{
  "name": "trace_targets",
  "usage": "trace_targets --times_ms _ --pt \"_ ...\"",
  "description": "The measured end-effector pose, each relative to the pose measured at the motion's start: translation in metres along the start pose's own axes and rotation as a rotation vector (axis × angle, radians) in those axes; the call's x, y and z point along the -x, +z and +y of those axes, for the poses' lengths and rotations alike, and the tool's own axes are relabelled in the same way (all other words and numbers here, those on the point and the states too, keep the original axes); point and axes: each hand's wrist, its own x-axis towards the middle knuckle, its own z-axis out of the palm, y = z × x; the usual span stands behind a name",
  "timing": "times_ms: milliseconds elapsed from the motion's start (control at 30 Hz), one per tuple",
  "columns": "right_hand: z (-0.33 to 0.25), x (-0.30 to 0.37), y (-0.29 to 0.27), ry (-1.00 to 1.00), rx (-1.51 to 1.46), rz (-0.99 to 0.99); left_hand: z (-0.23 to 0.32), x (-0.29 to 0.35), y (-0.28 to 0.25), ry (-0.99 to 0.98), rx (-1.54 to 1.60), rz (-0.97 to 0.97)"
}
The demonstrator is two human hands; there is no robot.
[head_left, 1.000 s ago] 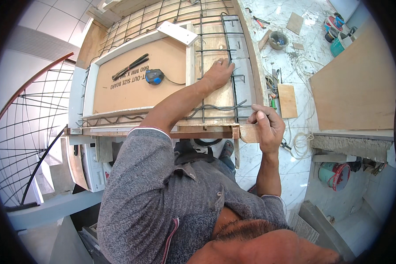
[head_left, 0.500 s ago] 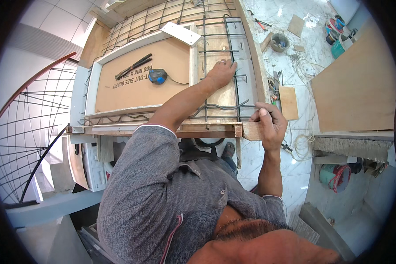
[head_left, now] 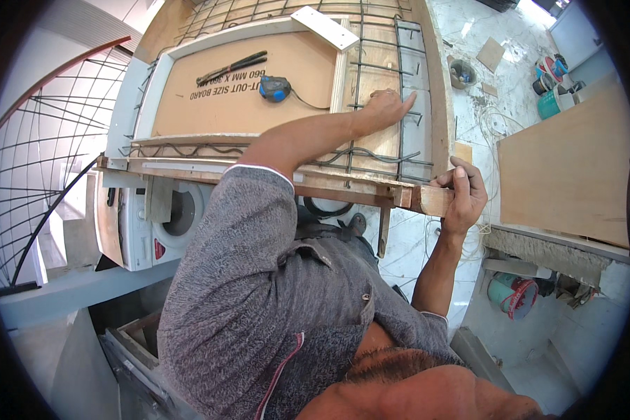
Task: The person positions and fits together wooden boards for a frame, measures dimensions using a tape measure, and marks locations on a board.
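My left hand [head_left: 387,110] is over the bare plywood strip of a wooden form [head_left: 437,105], beside bent steel rebar [head_left: 402,133]. Its thumb stretches right, apart from the other fingers, whose tips are partly hidden; I see nothing held. At the form's near right corner, my right hand [head_left: 464,199] is curled against the timber end [head_left: 430,201], thumb raised. Left of my left hand, a white-edged inner frame [head_left: 339,70] surrounds a brown board [head_left: 182,115]. On that board lie dark-handled pincers [head_left: 231,68] and a black-and-blue tape measure [head_left: 275,89] with some tape drawn out.
A white drilled plate [head_left: 325,28] lies across the inner frame's corner. Beyond the form stand a bucket [head_left: 462,73] and a large plywood sheet [head_left: 567,161]. A washing machine [head_left: 178,210] is below left; a curved metal grille [head_left: 49,147] rises at far left. Another bucket [head_left: 512,294] hangs low right.
The view has shifted, so the form appears farther right. My left hand's thumb now stretches out to the right. My right hand stays at the timber end.
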Motion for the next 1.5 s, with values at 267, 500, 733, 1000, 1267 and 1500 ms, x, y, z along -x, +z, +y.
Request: trace_targets --times_ms 267,500,733,1000,1267,1500 --pt "0.007 0.0 0.003 -0.013 0.007 0.064 -0.016 0.039 -0.088 0.065 0.294 -0.294" --pt "0.021 0.003 -0.012 0.031 0.122 0.255 -0.207 0.197 -0.142 -0.431 0.445 -0.049" --pt "0.016 0.003 -0.04 0.015 0.281 0.269 -0.43 0.512 -0.118 -1.128 0.272 -0.107" --pt "-0.018 -0.001 0.002 0.251 1.162 0.19 -0.566 0.655 -0.005 -0.922 0.228 -0.054" --pt "-0.009 -0.013 -0.018 0.249 1.433 0.226 -0.596 0.619 0.04 -0.768 0.22 -0.29" --pt "-0.011 -0.013 -0.041 0.274 1.359 0.252 -0.593 0.625 0.053 -0.711 0.198 -0.155"
